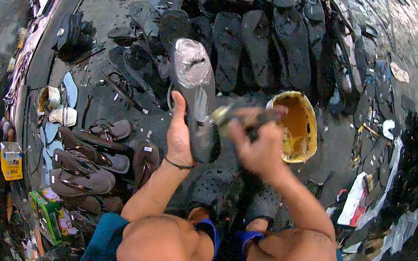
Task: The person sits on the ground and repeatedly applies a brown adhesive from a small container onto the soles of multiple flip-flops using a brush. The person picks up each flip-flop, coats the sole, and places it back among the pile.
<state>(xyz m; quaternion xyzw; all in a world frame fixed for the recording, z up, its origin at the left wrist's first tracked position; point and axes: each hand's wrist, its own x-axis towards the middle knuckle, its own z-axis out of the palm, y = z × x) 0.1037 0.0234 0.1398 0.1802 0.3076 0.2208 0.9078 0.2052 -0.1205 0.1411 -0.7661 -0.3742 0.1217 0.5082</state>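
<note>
My left hand [181,138] grips a dark shoe sole [202,137], thumb along its edge, tilted up in front of my knees. Its far end shines with a wet-looking pale coat [193,64]; the near end is dull black. In my closed right hand [261,147] is a brush [220,113], its bristles against or just above the sole's middle; motion blurs it. Just beyond that hand stands a yellow-crusted tub [314,137] with amber glue-like liquid inside. The far side of the sole and my left fingers behind it are hidden.
Rows of black soles [226,50] lie beyond my hands. Finished-looking brown sandals [81,181] are piled at the left, near a small crusted cup [49,98]. A yellow box [11,161] and a green box [47,214] stand at lower left. Scraps litter the right side.
</note>
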